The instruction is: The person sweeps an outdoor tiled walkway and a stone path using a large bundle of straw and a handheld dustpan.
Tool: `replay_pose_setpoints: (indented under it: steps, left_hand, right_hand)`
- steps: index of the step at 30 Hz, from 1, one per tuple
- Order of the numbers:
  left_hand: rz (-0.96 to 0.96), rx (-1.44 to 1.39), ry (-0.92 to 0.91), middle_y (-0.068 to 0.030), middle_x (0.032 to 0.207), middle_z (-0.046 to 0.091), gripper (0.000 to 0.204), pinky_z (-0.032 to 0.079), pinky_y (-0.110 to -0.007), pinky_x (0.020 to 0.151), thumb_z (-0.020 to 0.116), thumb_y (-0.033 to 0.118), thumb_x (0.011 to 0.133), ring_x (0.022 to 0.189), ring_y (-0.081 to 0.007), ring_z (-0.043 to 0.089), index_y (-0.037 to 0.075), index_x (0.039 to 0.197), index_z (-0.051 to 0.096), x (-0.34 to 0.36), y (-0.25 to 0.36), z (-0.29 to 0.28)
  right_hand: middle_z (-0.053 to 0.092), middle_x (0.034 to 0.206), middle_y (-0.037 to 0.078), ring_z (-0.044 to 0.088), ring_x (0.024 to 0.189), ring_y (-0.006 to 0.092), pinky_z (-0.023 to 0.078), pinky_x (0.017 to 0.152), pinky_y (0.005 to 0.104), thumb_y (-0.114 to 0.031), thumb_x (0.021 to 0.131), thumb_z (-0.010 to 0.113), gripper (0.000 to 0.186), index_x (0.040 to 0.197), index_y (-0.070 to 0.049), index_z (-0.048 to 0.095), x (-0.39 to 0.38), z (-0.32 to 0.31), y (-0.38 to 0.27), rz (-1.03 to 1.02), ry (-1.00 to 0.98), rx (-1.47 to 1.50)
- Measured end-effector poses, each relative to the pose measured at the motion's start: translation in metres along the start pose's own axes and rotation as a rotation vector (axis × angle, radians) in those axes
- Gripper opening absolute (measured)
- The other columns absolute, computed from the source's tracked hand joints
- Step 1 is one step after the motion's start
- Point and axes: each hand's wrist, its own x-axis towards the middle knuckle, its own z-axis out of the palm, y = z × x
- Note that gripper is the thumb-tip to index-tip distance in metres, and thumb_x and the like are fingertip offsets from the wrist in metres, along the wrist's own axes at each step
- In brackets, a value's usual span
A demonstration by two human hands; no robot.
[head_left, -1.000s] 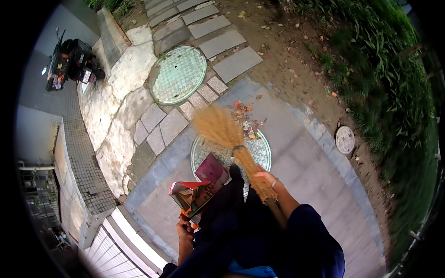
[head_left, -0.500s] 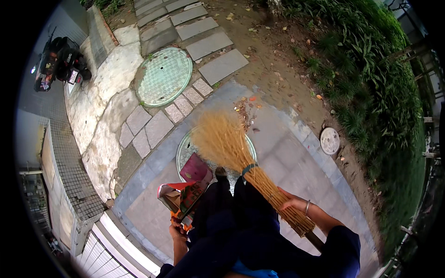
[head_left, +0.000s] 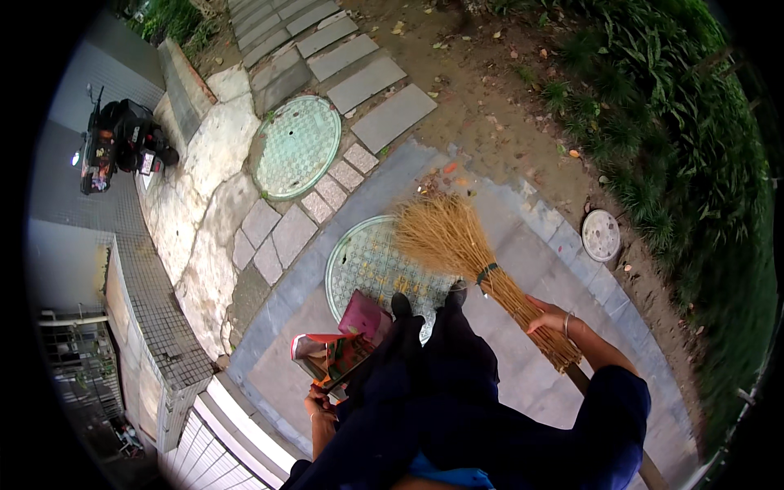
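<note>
My right hand [head_left: 551, 318] grips the bound straw of a long broom [head_left: 445, 241], whose fanned bristles reach over the paving at the rim of a round patterned manhole cover [head_left: 355, 257]. Scattered dry leaves [head_left: 441, 180] lie just beyond the bristles. Down at the lower left, my left hand [head_left: 318, 404] is closed on the orange handle area of a red and dark box-like scoop [head_left: 327, 351]; its exact grip is partly hidden. A maroon panel [head_left: 366, 314] shows beside the scoop. Both my dark-shoed feet stand on the cover.
A second, pale green cover [head_left: 298, 147] sits by stepping slabs [head_left: 384, 114]. A dark scooter [head_left: 122, 143] stands at upper left near a tiled ledge [head_left: 171, 343]. Dirt, dense plants [head_left: 645, 139] and a small round lid [head_left: 600, 237] border the right; pale steps [head_left: 220, 408] lie lower left.
My right hand and the broom have moved right, the bristles now sitting right of the cover's middle. My feet show more plainly, apart on the cover; the left hand stays low beside me.
</note>
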Motion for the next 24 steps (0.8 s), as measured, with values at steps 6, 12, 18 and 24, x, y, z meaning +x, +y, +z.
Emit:
replay_pose_setpoints:
  steps: [6,12,18,24]
  left_hand:
    - [0.072,0.043,-0.052,-0.0034,0.058,0.043,0.018,0.023,-0.020,0.027,0.045,0.002,0.053,0.037,-0.0124,0.034,0.007,0.070,0.045,0.002,-0.022,0.006]
    - [0.065,0.082,-0.134,-0.0062,0.059,0.047,0.018,0.022,-0.020,0.030,0.046,0.006,0.053,0.036,-0.0127,0.033,0.004,0.070,0.049,0.002,-0.024,0.032]
    - [0.118,0.110,-0.140,-0.0035,0.058,0.046,0.017,0.022,-0.021,0.028,0.048,0.005,0.053,0.035,-0.0128,0.033,0.008,0.070,0.047,-0.021,-0.005,0.049]
    - [0.026,0.228,-0.144,0.0019,0.050,0.040,0.017,0.023,-0.021,0.026,0.050,0.007,0.054,0.031,-0.0110,0.030,0.012,0.071,0.048,-0.046,0.024,0.089]
  right_hand:
    - [0.047,0.122,0.007,0.042,0.111,0.0176,0.033,0.093,0.0284,-0.018,0.057,0.073,0.094,0.137,-0.016,0.023,-0.048,0.009,-0.001,-0.069,-0.118,-0.027]
    - [0.049,0.117,0.008,0.045,0.107,0.0189,0.037,0.088,0.0284,-0.015,0.057,0.072,0.092,0.136,-0.016,0.025,0.084,0.033,0.043,-0.143,-0.320,0.344]
    - [0.052,0.100,0.011,0.057,0.073,0.0206,0.049,0.059,0.0325,-0.011,0.065,0.063,0.084,0.137,-0.017,0.019,0.092,0.014,0.035,-0.035,-0.176,0.482]
    - [0.048,0.098,0.010,0.055,0.076,0.0204,0.053,0.058,0.0349,-0.008,0.065,0.060,0.088,0.138,-0.019,0.012,0.028,0.024,0.030,-0.066,-0.167,0.683]
